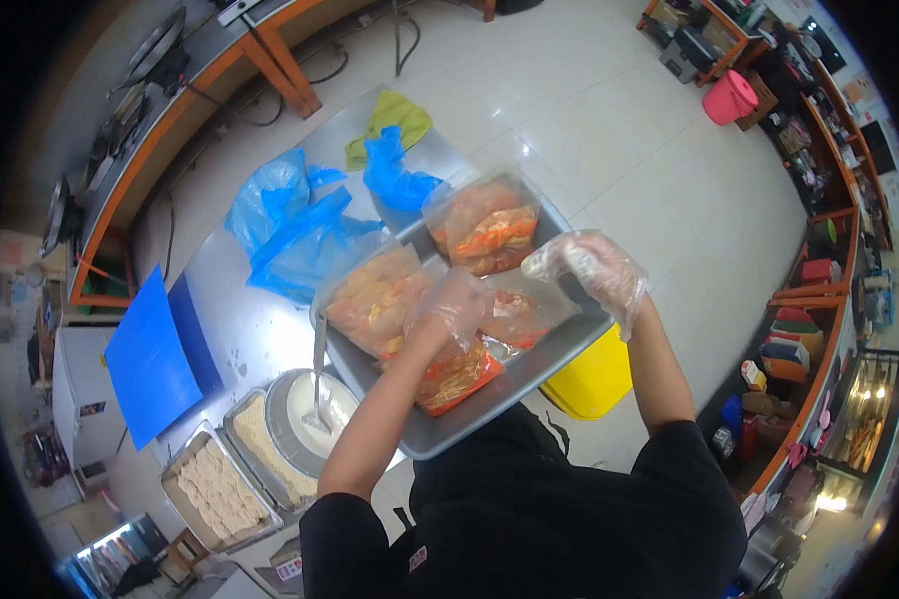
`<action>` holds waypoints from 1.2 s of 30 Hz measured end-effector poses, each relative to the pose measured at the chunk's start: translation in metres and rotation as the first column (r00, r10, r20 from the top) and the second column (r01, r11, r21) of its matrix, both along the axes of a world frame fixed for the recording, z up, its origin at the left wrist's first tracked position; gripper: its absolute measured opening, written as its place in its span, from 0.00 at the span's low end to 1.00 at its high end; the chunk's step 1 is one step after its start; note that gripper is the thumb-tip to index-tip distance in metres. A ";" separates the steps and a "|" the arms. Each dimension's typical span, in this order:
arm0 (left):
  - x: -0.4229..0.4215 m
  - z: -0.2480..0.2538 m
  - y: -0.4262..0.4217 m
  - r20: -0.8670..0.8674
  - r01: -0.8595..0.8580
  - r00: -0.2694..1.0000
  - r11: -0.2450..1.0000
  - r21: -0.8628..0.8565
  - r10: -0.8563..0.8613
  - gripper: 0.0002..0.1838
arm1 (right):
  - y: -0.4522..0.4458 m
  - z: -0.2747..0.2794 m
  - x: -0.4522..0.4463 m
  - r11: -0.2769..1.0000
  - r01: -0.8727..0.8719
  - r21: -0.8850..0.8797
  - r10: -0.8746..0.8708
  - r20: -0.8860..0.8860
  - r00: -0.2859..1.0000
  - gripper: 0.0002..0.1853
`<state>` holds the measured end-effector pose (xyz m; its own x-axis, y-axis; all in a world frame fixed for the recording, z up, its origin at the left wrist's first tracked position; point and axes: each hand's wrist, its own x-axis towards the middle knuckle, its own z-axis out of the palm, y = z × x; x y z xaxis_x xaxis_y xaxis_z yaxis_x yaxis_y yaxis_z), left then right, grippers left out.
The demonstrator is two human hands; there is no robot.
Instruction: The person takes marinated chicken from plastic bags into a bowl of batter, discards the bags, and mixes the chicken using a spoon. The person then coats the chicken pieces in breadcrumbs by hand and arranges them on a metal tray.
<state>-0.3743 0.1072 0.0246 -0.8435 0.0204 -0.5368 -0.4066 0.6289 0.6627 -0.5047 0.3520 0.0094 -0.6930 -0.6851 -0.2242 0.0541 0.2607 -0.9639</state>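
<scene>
Both hands wear clear plastic gloves. My left hand (452, 304) is over the middle of a grey tub (435, 431), its fingers closed on the edge of a clear plastic bag (519, 314) with reddish pieces inside. Raised at the tub's right rim is my right hand (597, 268), its fingers stretched and bent toward the tub, with whitish smears on the glove. Around them in the tub lie more filled bags: a bag of pale orange pieces (370, 299) at left, a bag of red-orange pieces (489, 228) at the back, and a bag with red liquid (459, 381) near my left forearm.
Blue plastic bags (300, 235) and a green cloth (395, 122) lie on the metal table (225, 285). A bowl of white batter (320, 399) with a ladle stands left, beside metal trays of pale food (220, 489). A yellow bin (591, 377) is below the tub's right side.
</scene>
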 end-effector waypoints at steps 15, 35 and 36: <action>0.068 -0.051 0.019 -0.425 -0.134 0.902 0.985 -0.111 0.075 0.18 | -0.105 -0.012 0.107 0.268 -0.282 0.921 0.807 -0.054 0.588 0.28; 0.110 0.004 0.005 -0.264 -0.335 0.902 0.939 0.078 0.343 0.14 | -0.105 0.052 0.151 0.476 -0.277 0.835 0.603 -0.081 0.794 0.24; 0.108 -0.001 0.007 -0.278 -0.343 0.895 0.937 0.068 0.348 0.14 | -0.098 0.037 0.147 0.478 -0.299 0.826 0.588 -0.048 0.808 0.24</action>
